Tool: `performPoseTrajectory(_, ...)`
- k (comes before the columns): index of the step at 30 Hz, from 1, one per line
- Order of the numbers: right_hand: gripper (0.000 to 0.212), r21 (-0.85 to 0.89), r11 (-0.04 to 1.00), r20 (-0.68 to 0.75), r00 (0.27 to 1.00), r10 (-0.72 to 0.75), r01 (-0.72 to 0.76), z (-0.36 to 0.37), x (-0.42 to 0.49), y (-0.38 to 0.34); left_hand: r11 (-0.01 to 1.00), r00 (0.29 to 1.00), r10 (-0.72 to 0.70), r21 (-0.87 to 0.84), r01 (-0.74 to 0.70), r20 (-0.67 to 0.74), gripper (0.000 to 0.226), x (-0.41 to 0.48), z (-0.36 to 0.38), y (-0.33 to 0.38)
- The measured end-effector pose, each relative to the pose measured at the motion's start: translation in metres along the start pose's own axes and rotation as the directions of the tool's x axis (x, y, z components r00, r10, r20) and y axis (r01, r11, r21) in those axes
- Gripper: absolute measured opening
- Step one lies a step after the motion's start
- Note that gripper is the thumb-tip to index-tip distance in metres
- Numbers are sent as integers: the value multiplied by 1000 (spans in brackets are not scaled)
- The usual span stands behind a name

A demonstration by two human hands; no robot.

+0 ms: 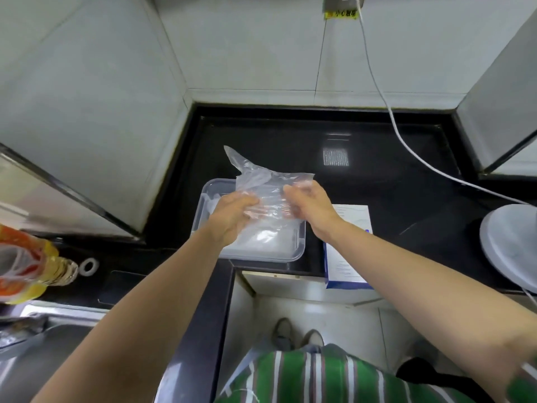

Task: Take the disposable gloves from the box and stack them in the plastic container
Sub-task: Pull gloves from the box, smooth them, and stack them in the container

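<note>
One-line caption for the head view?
Left hand and right hand hold a clear glove over the container; box at its right.

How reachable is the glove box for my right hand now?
Probably yes: the box lies just beside the right hand, partly under its forearm, nothing between. But that hand and the left hand grip a clear glove, so release first.

Your left forearm [139, 309] runs up from the lower left and your right forearm [406, 274] from the lower right, both bare and stretched forward so that they converge ahead of you. Your left grip [232, 216] is turned back-up, its fingers curled down onto a clear glove [261, 181]. Your right grip [311, 203] sits just beside it and slightly farther out, fingers bent inward and pinching the same glove, the two grips near each other but apart.
</note>
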State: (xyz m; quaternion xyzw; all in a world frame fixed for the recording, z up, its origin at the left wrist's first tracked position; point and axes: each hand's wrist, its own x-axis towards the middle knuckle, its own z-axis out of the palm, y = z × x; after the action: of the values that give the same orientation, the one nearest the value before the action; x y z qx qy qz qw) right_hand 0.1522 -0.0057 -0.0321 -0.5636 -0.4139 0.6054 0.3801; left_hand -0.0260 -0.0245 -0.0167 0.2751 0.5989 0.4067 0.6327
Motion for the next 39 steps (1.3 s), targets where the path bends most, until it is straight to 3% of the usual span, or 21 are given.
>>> performPoseTrajectory(2,8,-100,995,-59,998,-19,13,12,1,1,997,992,35,69,-27,-117,4,-2,-1,-3)
performPoseTrajectory(6,6,-315,949,-62,998,-3,-17,27,6,12,998,996,38,43,-34,-86,29,0,-15,-8)
performPoseTrajectory(9,16,-454,891,-54,999,1,-26,34,6,17,958,945,127,285,-39,-300,11,10,-22,-11)
performPoseTrajectory(11,16,-501,865,-66,998,-11,-23,35,6,17,835,879,283,549,-29,-384,23,21,-30,-16)
performPoseTrajectory(13,9,-543,839,-58,998,7,-37,34,6,17,598,852,430,801,-21,-299,28,25,-36,-21)
performPoseTrajectory(15,18,-606,795,-63,998,0,-38,33,8,15,396,850,489,918,-15,-197,35,26,-40,-27)
performPoseTrajectory(17,33,-644,764,-109,986,-129,29,32,11,13,318,848,510,948,-31,-144,40,30,-39,-31)
performPoseTrajectory(19,41,-687,702,-155,905,-397,191,30,12,6,288,856,505,956,-52,-106,40,34,-37,-34)
performPoseTrajectory(21,36,-707,618,-125,799,-588,344,31,12,-2,242,883,462,970,-33,-85,32,40,-33,-38)
performPoseTrajectory(22,29,-665,629,-78,800,-595,403,34,11,-5,195,892,447,981,-20,-70,29,41,-31,-40)
performPoseTrajectory(24,16,-579,714,70,897,-437,394,43,12,-2,165,903,426,986,-21,-52,26,45,-28,-42)
performPoseTrajectory(26,13,-620,755,196,974,-113,212,50,17,10,171,919,390,985,-18,-51,27,48,-26,-44)
performPoseTrajectory(29,32,-784,620,188,941,282,-30,56,25,30,210,942,331,977,-27,-45,32,52,-28,-52)
performPoseTrajectory(32,47,-840,525,139,883,448,-134,60,30,41,200,958,278,980,11,-67,36,56,-38,-53)
performPoseTrajectory(35,56,-869,475,138,855,499,-137,62,35,49,163,956,275,985,60,-103,42,56,-46,-44)
performPoseTrajectory(37,61,-893,434,135,847,513,-120,64,38,54,128,927,365,991,44,-88,43,53,-43,-36)
performPoseTrajectory(39,65,-907,407,134,838,529,-112,66,40,56,52,857,515,997,-61,25,37,47,-34,-28)
